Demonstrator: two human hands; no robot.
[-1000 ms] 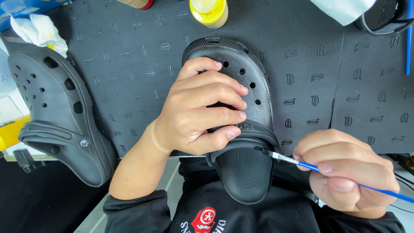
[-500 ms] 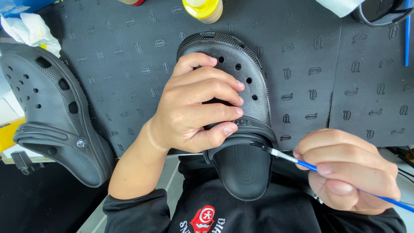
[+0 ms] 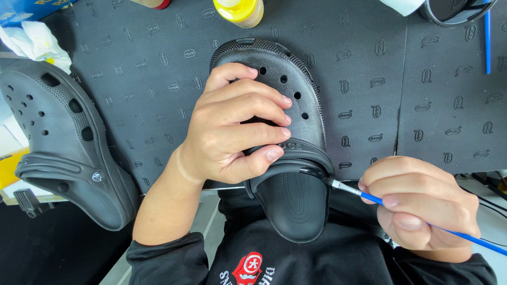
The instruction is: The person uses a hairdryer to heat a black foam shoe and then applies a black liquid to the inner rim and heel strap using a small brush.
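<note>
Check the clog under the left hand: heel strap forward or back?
Forward. The strap lies across the top of the black clog, leaving the heel open below.

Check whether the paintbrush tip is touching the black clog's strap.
Touching. The head view shows the paintbrush bristles pressed against the strap of the black clog, no gap between them.

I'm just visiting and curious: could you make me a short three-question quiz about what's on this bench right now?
1. True or false: the left hand rests on top of the black clog.
2. What does the right hand hold? A) scissors B) a thin blue-handled brush C) a sponge
3. Where does the brush tip touch the clog?

Key: 1 true. 2 B. 3 The strap's hinge on the side of the clog; a second clog lies apart, untouched.
</note>
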